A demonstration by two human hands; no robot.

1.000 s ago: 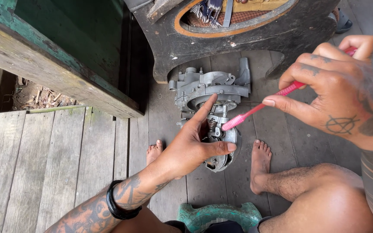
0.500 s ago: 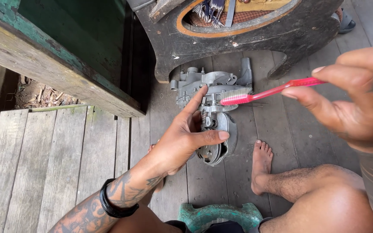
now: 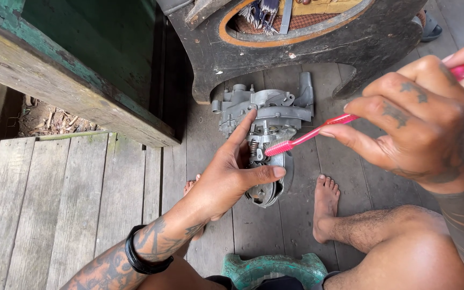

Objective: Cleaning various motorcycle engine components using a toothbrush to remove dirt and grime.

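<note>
My left hand [image 3: 231,174] grips a small grey metal engine part [image 3: 268,164] with a spring on it, holding it above the floor, forefinger stretched up along it. My right hand [image 3: 420,118] holds a pink toothbrush [image 3: 310,134], whose bristled head touches the top of that part. A larger grey cast metal engine casing [image 3: 267,104] lies on the planks just behind the held part.
A dark round wooden object [image 3: 307,48] with an orange rim stands behind, with cloth inside. A green wooden structure [image 3: 71,59] is at the upper left. My bare feet [image 3: 326,201] rest on the grey plank floor [image 3: 71,198]. A green stool [image 3: 272,268] is below me.
My right hand has come closer to the camera and shifted right, drawing the toothbrush across the part. My left hand has lifted the small part a little.
</note>
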